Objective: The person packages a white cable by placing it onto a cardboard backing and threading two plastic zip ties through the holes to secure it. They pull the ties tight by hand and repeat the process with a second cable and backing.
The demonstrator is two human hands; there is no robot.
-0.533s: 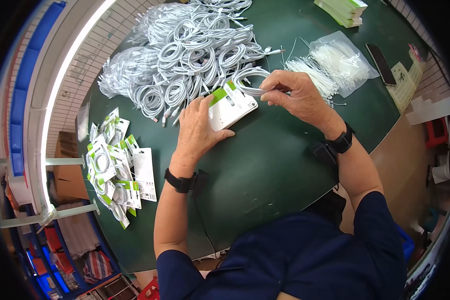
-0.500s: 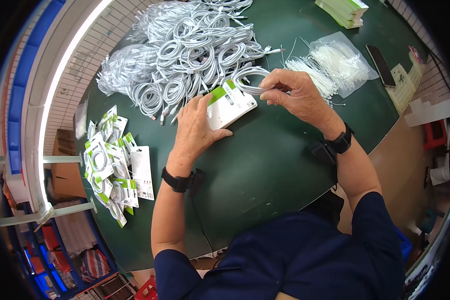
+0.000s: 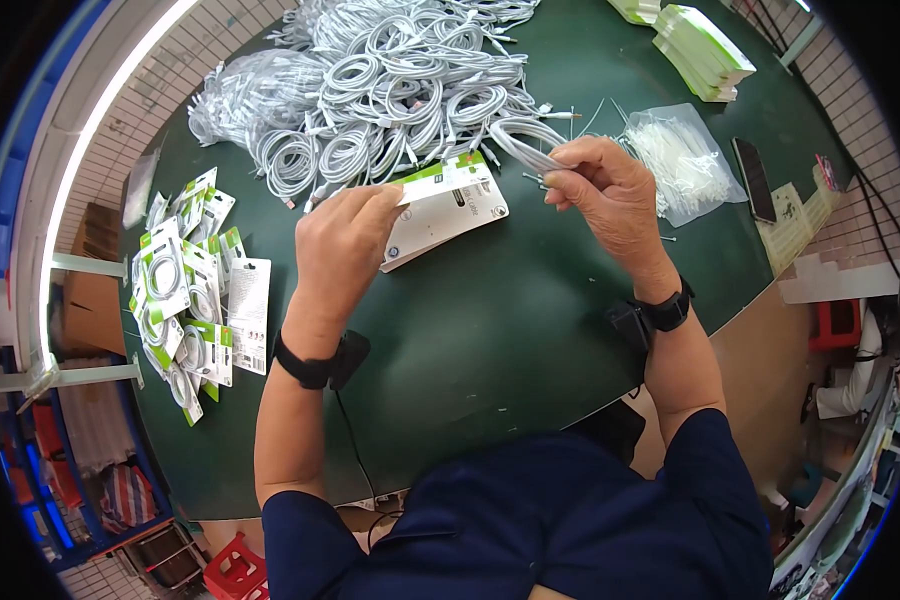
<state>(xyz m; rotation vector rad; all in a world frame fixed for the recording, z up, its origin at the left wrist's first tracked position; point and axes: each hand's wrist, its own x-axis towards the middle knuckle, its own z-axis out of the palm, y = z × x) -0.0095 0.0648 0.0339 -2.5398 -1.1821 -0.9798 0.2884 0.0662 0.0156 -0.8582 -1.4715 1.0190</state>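
Holding: the left hand [image 3: 342, 240] pinches the left end of a white packaging card with a green top strip [image 3: 448, 208], fingers closed on its edge.
Card position: it lies tilted over the green table [image 3: 490, 340], between the two hands, its right end just beside the right hand [image 3: 610, 195].
Right hand: fingers drawn together, clamped on a coiled white cable [image 3: 523, 143] that sits just above the card's right end.
Cable heap: a large pile of coiled white cables [image 3: 400, 90] spreads over the far part of the table, touching the held coil's side.
Clear bag: a clear plastic bag [image 3: 685, 165], right of the right hand, holds a bundle of thin white ties.
Packed cards: finished cable packs [image 3: 185, 290] lie overlapping at the table's left edge.
Stacks: piles of green-and-white cards [image 3: 705, 50] stand at the far right.
Phone: a dark phone [image 3: 755, 180] lies just beside the bag.
Wrists: a black band on each.
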